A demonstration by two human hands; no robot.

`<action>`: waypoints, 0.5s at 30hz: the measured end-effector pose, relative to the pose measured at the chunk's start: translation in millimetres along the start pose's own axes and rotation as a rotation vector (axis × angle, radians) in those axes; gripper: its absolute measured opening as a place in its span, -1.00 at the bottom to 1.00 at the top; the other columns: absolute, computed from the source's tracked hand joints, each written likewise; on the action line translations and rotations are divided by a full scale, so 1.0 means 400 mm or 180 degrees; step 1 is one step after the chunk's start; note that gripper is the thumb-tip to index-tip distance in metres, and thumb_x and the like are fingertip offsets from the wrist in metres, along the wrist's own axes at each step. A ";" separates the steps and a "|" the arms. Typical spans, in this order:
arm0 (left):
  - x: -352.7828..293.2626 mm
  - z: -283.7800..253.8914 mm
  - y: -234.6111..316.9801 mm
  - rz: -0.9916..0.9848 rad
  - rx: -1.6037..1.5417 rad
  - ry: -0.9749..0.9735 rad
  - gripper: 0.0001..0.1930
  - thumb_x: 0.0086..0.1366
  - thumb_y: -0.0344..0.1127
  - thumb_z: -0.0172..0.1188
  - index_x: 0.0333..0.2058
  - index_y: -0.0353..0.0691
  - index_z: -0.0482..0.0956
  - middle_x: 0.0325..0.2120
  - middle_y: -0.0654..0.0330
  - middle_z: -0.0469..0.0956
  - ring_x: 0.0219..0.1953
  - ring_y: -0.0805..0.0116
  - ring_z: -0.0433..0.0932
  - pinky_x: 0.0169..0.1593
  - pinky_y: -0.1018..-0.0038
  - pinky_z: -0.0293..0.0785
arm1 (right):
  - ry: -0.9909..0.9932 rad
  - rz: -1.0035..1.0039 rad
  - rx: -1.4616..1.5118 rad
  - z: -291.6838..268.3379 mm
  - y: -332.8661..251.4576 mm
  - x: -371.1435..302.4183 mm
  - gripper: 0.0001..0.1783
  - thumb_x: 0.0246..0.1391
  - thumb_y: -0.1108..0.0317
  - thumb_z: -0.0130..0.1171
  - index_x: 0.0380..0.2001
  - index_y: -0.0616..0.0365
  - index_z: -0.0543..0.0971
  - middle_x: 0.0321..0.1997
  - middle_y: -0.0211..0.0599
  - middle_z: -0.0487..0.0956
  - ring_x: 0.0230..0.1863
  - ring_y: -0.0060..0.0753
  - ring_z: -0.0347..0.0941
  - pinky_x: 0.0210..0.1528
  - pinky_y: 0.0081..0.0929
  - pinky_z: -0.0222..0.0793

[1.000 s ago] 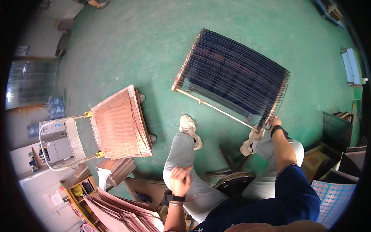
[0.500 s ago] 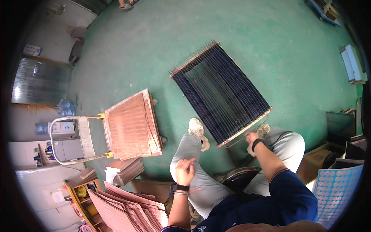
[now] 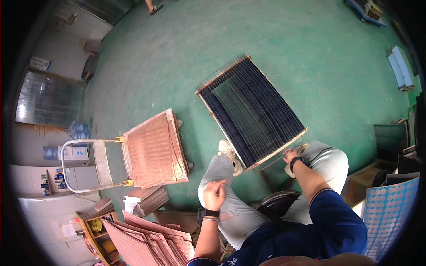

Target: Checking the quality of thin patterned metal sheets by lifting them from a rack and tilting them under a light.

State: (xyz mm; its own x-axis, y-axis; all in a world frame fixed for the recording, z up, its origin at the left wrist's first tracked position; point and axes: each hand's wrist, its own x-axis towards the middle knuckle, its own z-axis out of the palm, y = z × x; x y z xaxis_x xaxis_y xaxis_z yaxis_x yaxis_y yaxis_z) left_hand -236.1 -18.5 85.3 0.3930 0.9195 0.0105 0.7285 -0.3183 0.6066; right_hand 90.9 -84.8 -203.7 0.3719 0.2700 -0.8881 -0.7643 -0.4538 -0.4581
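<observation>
On the floor before me, a long rack (image 3: pixel 251 168) with pale end bars holds several thin dark upright sheets or slats, close together. A thin wire loop (image 3: pixel 271 166) sticks out from its near end. My right hand (image 3: pixel 291 156) is at this loop near the rack's right corner, with the fingers bent and seemingly closed on the wire. My left hand (image 3: pixel 214 196) rests on my left thigh, fingers lying loosely and nothing visible in them. My feet stand at the near end of the rack.
At left is a platform trolley (image 3: pixel 98 156) stacked with copper-coloured perforated sheets (image 3: pixel 153 148). More such sheets (image 3: pixel 142 237) lean at lower left. A blue dotted panel (image 3: pixel 390 217) and boxes stand at right. Far off, a person's leg (image 3: pixel 151 6) shows.
The view has shifted slightly, so the trolley and the rack's far end sit lower. My right hand is less blurred. The far person's feet have moved right.
</observation>
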 end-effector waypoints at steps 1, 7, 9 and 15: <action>-0.005 -0.001 -0.005 -0.0046 0.0016 0.0009 -0.83 0.04 -0.49 0.07 -0.40 -0.15 0.59 -0.64 0.17 0.45 -0.50 0.18 0.44 -0.27 0.37 0.33 | -0.0044 0.0106 -0.0138 0.011 0.023 -0.021 -0.74 -0.05 0.59 -0.22 -0.38 -0.12 0.28 -0.45 -0.47 0.37 -0.41 -0.49 0.37 -0.39 -0.20 0.20; -0.020 0.002 -0.021 -0.0074 0.0024 0.0100 -0.83 0.03 -0.49 0.07 -0.41 -0.14 0.59 -0.62 0.19 0.48 -0.49 0.19 0.46 -0.27 0.38 0.33 | -0.0839 0.0978 -0.1600 0.070 0.088 -0.130 -0.75 0.10 0.37 -0.11 -0.12 -0.02 0.40 -0.16 -0.29 0.51 -0.22 -0.29 0.49 -0.25 -0.21 0.42; -0.029 0.003 -0.030 -0.0040 -0.0006 0.0185 -0.84 0.03 -0.49 0.07 -0.41 -0.14 0.59 -0.61 0.19 0.49 -0.48 0.20 0.46 -0.27 0.38 0.33 | -0.1063 0.0827 -0.2314 0.099 0.065 -0.175 -0.72 0.08 0.35 -0.11 -0.13 0.05 0.43 -0.16 -0.19 0.53 -0.23 -0.18 0.50 -0.25 -0.19 0.43; -0.053 0.007 -0.054 -0.0068 0.0048 0.0179 -0.86 0.10 -0.47 0.06 -0.42 -0.16 0.60 -0.50 0.21 0.58 -0.38 0.19 0.52 -0.23 0.40 0.38 | -0.0936 -0.2473 -0.4688 0.119 -0.054 -0.249 -0.76 -0.04 0.31 -0.09 -0.46 0.19 0.55 -0.35 0.06 0.54 -0.29 0.07 0.47 -0.22 -0.18 0.39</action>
State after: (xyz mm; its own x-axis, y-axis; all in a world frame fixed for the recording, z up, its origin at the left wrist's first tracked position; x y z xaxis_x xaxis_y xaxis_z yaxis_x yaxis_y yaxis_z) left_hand -258.4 -31.7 69.7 0.3456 0.9374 0.0426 0.7448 -0.3016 0.5952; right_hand 45.4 -61.5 -103.5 0.1634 0.8543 -0.4934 0.7067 -0.4503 -0.5457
